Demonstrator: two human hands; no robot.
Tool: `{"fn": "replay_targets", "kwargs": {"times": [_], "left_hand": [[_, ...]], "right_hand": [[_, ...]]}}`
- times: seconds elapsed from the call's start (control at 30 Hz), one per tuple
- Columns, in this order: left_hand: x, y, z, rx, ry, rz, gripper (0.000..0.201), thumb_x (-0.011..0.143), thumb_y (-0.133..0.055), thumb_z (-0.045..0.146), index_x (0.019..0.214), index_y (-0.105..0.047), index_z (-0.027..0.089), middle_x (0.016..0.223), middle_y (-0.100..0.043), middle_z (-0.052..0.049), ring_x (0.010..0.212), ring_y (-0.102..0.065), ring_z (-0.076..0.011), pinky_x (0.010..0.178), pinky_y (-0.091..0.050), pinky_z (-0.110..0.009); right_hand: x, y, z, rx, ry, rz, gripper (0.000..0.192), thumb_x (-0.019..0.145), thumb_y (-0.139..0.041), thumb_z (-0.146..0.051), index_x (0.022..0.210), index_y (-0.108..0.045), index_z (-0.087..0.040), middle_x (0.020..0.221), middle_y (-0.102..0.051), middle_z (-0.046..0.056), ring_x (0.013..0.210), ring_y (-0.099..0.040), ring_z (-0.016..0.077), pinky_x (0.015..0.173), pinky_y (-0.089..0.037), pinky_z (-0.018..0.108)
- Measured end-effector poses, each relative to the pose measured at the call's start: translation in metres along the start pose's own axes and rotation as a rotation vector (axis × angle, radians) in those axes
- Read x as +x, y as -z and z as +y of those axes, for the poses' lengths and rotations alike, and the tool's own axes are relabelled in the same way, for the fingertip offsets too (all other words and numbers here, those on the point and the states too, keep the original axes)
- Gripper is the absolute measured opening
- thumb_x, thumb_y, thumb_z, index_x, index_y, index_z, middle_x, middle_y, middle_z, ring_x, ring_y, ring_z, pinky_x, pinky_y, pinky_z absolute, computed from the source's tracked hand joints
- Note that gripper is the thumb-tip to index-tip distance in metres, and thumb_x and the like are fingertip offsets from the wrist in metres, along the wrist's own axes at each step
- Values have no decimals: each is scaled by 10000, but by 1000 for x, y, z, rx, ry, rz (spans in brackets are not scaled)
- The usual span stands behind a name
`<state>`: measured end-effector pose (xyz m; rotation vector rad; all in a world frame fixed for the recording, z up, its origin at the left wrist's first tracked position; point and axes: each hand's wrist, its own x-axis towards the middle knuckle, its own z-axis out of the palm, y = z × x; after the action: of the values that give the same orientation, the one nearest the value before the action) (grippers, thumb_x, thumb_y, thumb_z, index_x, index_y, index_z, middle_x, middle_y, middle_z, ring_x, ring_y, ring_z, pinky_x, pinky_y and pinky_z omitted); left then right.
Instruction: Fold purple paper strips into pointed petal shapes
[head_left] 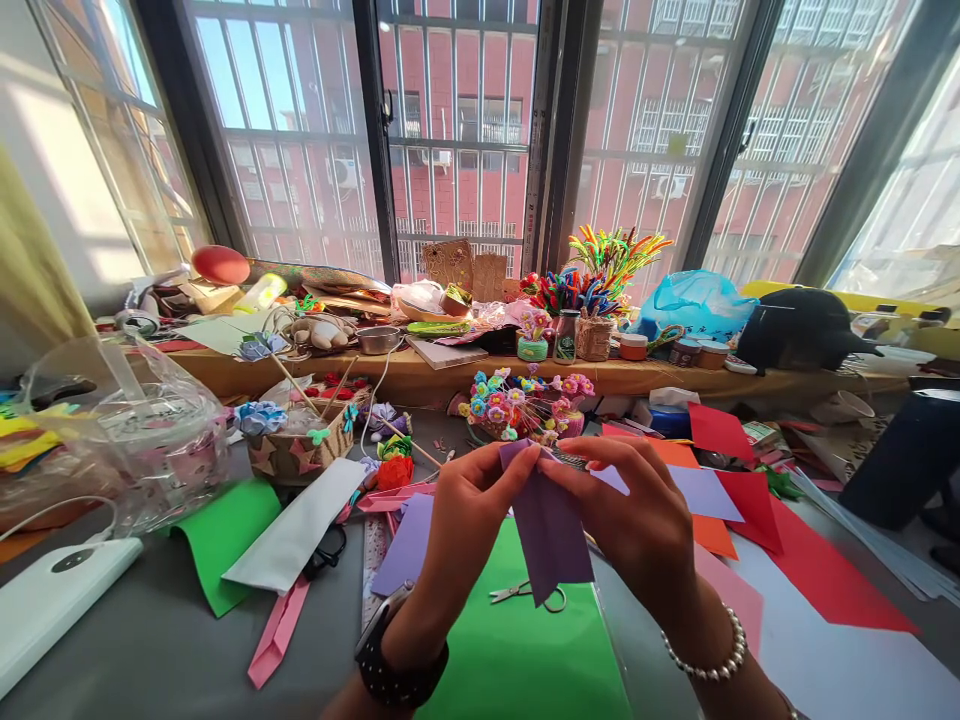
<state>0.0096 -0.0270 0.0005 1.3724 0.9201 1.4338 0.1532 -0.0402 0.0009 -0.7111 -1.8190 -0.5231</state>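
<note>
Pinching the purple strip [549,525] at its top edge, I note both grips closed on it: left hand [471,510] at the upper left corner, right hand [637,520] at the upper right. The strip hangs between them, long axis near vertical, above the green sheet [525,650]. Neither hand is nearer; both touch it. Scissors [529,594] lie on the worktop [150,640] just behind its lower end, partly hidden. My thumbs' hold behind the strip cannot be made out.
</note>
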Motion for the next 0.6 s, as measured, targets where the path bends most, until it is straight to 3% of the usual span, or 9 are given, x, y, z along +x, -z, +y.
{"fn": "replay_targets", "kwargs": {"times": [0.17, 0.3, 0.47, 0.6], "left_hand": [[1, -1, 3, 30, 20, -45, 181, 666, -624, 325, 716, -671, 158, 679, -644, 2, 635, -545, -122, 540, -405, -178], [2, -2, 4, 64, 13, -103, 184, 677, -615, 325, 697, -672, 150, 664, -602, -3, 628, -514, -117, 533, -391, -180], [3, -2, 3, 170, -53, -113, 194, 689, -601, 328, 676, -687, 155, 661, -566, -9, 634, -491, -119, 502, -361, -180], [3, -2, 4, 70, 56, -145, 189, 671, -620, 317, 753, -670, 153, 703, -619, -20, 653, -542, -136, 535, -405, -193]], "right_hand": [[6, 2, 1, 217, -375, -33, 91, 723, -609, -220, 798, -657, -203, 815, -595, 45, 752, -555, 167, 626, -485, 303], [7, 5, 3, 380, -653, -197, 140, 732, -588, -314, 727, -641, -184, 729, -620, 28, 675, -580, 151, 587, -497, 267], [7, 7, 5, 467, -799, -334, 229, 733, -564, -375, 659, -630, -168, 655, -630, 25, 615, -580, 150, 552, -485, 248], [8, 8, 5, 482, -816, -385, 219, 720, -578, -366, 639, -621, -168, 626, -624, 12, 617, -574, 146, 584, -477, 247]]}}
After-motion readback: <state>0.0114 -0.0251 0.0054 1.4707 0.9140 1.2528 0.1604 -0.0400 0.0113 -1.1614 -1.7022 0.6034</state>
